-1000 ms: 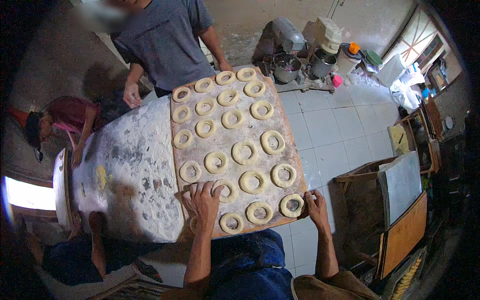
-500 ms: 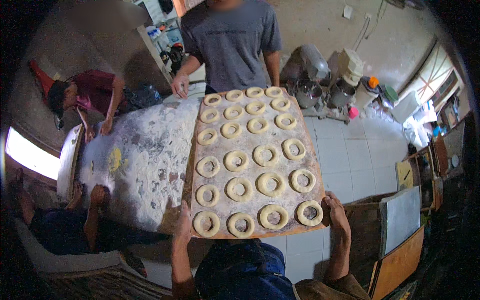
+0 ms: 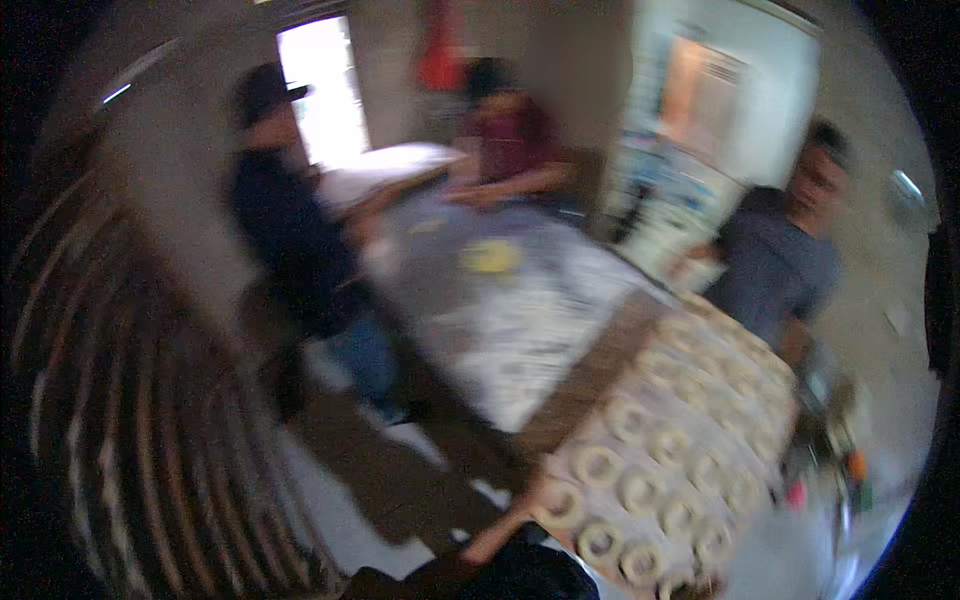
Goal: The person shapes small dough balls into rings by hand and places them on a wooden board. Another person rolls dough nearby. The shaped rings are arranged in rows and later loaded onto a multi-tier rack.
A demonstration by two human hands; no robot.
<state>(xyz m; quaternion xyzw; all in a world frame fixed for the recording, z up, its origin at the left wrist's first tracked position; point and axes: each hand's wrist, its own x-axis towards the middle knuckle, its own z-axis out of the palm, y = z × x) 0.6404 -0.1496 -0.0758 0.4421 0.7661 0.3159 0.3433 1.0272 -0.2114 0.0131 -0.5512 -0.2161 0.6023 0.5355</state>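
Note:
A floured wooden board carries rows of ring-shaped raw dough pieces and tilts away to the right. My left hand is closed on its near left corner, next to a dough ring. At the lower edge of the picture only a blurred bit of my right hand shows, at the board's near edge. Its fingers are mostly cut off. Motion smears the whole view.
A flour-dusted metal worktable with a yellow patch stands beyond the board. Around it are a person in dark clothes, one in maroon and one in grey. Curved slatted racks fill the left.
My view has swung left, so the worktable, the people and the board appear farther right and rotated. Slatted racks have come into view. The dough rings still lie on the board.

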